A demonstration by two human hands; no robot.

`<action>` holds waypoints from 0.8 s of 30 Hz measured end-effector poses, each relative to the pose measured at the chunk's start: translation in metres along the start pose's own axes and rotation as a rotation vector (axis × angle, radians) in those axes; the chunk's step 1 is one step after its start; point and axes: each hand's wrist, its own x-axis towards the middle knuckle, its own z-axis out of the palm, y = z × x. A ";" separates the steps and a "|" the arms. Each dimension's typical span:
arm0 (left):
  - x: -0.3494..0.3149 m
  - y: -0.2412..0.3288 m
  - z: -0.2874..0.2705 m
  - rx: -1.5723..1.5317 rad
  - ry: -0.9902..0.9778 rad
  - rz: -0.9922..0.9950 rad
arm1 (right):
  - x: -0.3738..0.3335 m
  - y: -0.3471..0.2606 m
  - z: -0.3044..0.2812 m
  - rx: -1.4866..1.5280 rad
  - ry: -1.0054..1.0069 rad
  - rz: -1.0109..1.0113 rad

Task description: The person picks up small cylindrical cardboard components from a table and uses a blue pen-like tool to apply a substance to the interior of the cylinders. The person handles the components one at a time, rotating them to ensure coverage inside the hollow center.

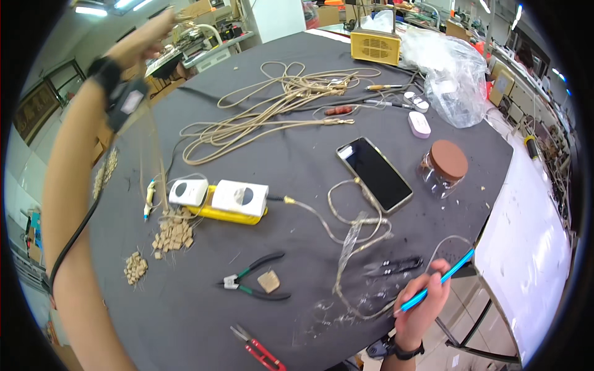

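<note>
My left hand (159, 32) is raised at the upper left, its fingers curled together; what they hold is too small to make out. Pale, blurred strands (148, 139) hang below that wrist toward a heap of small tan pieces (175, 234). At the lower right, my right hand (426, 304) is closed around a slim bright blue pen-like rod (450, 272), tilted up to the right. A thin pale cord (447, 240) curves near the rod. Beside this hand lie black thread snips (396, 266) and a wrapped light cord (339, 278).
White devices (240, 198) sit on a yellow base (229, 214). Green-handled pliers (263, 292), a tan square (269, 282) and red snips (265, 355) lie nearer. A phone (375, 174), lidded jar (440, 170), coiled tan cord (247, 127) and plastic bag (455, 80) occupy the dark table (309, 241).
</note>
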 end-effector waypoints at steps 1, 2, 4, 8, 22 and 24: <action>0.025 0.016 0.033 0.099 0.020 -0.084 | 0.004 0.001 -0.001 -0.047 -0.004 0.000; 0.048 0.020 0.066 -0.007 0.062 0.142 | 0.005 0.001 -0.003 -0.048 -0.004 -0.021; 0.098 0.011 0.108 0.314 0.139 0.521 | 0.006 0.007 -0.006 -0.052 -0.072 -0.061; 0.118 0.035 0.239 1.040 -0.140 0.621 | 0.003 -0.001 -0.003 -0.150 0.028 -0.071; -0.057 -0.011 0.210 0.425 -0.078 0.455 | -0.008 0.003 0.011 -0.164 -0.022 -0.098; -0.092 -0.030 0.179 0.380 -0.122 0.484 | -0.007 0.000 0.026 -0.317 0.112 -0.151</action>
